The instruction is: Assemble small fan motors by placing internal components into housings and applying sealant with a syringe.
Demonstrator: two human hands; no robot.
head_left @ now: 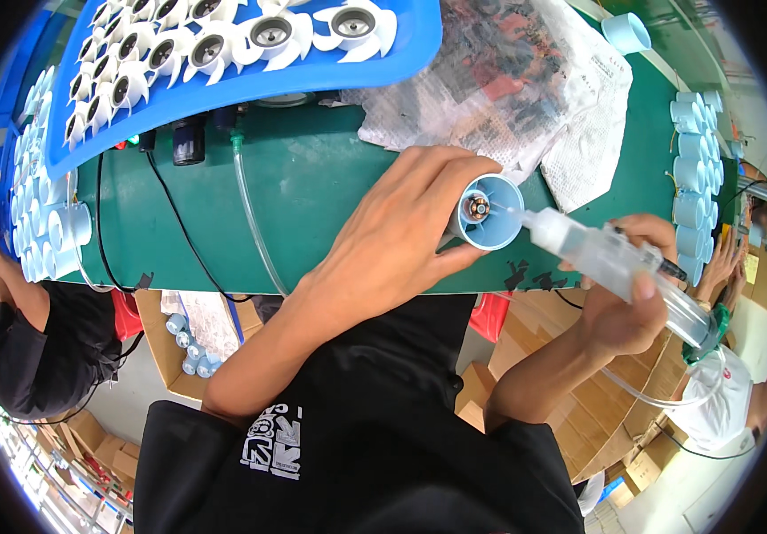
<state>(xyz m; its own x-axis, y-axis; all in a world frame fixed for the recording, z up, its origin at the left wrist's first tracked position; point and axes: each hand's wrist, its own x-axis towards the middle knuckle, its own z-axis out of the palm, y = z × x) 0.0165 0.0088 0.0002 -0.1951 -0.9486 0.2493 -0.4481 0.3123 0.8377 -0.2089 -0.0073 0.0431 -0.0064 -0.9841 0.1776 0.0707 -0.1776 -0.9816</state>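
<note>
"Hands apart, both full: right hand [622,316] grips the syringe [599,256], left hand [401,222] wraps the cup [498,229]. Where's that cup?"

"Just inside the bench's [312,196] near edge, mouth toward the syringe."

"What could go wrong?"

"That hose [668,406], looping below the near edge at right: a snag might drag the syringe sideways. A loosened left grip could let the cup turn, so the tip [515,212] misses the metal core [477,207] or scrapes it. I can't tell whether they touch."
</note>
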